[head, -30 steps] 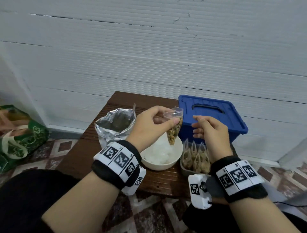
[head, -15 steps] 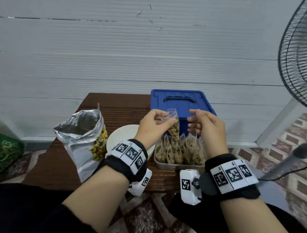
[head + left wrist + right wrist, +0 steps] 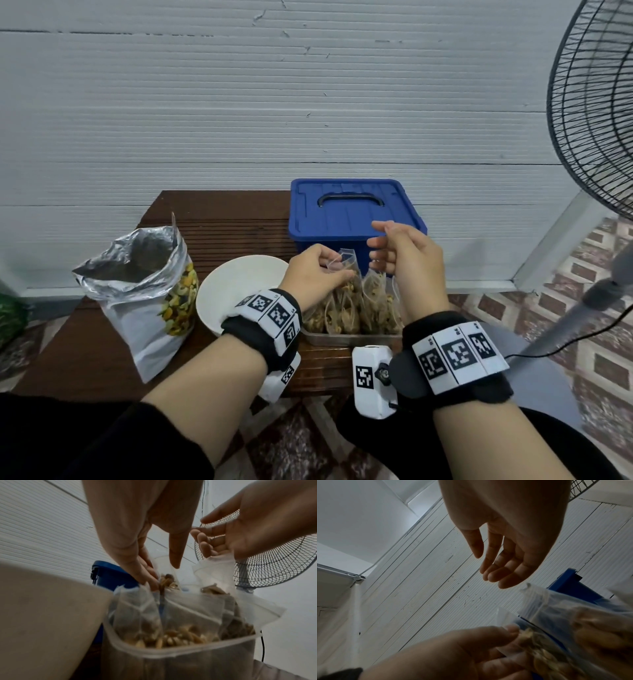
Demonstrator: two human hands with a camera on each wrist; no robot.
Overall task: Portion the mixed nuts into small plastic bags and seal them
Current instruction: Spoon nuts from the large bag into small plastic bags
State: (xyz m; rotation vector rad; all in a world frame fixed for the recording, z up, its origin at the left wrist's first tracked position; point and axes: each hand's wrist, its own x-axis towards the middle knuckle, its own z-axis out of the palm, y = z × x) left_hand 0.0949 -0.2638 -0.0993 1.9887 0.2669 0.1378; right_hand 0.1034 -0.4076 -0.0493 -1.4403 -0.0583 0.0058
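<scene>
My left hand (image 3: pixel 337 272) pinches a small clear bag of nuts (image 3: pixel 347 270) by its upper part and holds it among several filled bags standing in a clear plastic tray (image 3: pixel 342 337). In the left wrist view the fingertips (image 3: pixel 150 580) grip the bag (image 3: pixel 169 580) just above the tray (image 3: pixel 171 654). My right hand (image 3: pixel 376 241) hovers above the tray's right side with relaxed fingers, holding nothing; the right wrist view shows that hand (image 3: pixel 498 566) open above the held bag (image 3: pixel 539 650). A foil pouch of mixed nuts (image 3: pixel 147 294) stands open at the table's left.
A white bowl (image 3: pixel 239 291) sits between the pouch and the tray. A shut blue lidded box (image 3: pixel 352 212) stands behind the tray against the wall. A standing fan (image 3: pixel 596 113) and its cable are at the right. The brown table (image 3: pixel 212 226) is small.
My left hand has carried the bag from above the bowl rightward and down into the tray. The right hand has stayed beside it and no longer reaches toward the bag's top.
</scene>
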